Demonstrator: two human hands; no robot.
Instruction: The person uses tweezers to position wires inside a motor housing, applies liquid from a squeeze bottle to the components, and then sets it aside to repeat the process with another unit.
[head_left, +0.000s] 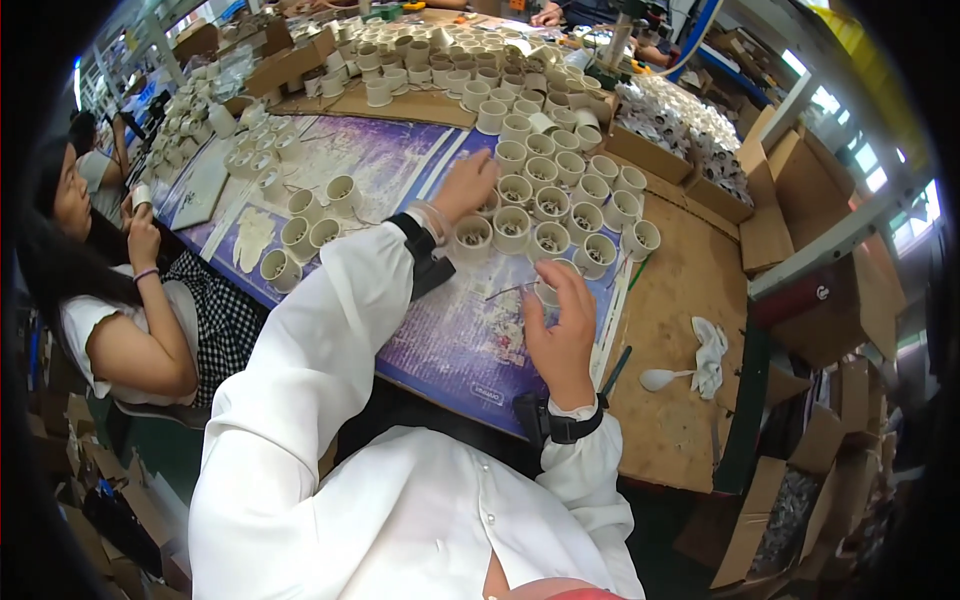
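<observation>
My right hand (563, 335) curves its thumb and fingers around a cream cup-shaped part (547, 292) at the near edge of a cluster. A thin dark wire (510, 291) sticks out to the left beside it. My left hand (465, 188) reaches forward to the left side of the same cluster, back of the hand up. Its fingers are bent together, and their tips and anything in them are hidden. Around both hands stand many upright cream cups (512, 222), with small metallic pieces and wire ends inside.
Cups crowd a purple printed sheet (440, 345) on the bench. A white spoon (665, 379), a crumpled cloth (709, 355) and a dark pen-like tool (617, 370) lie at right. Boxes of shiny parts (720, 180) stand behind. A seated co-worker (140, 320) holds a cup at left.
</observation>
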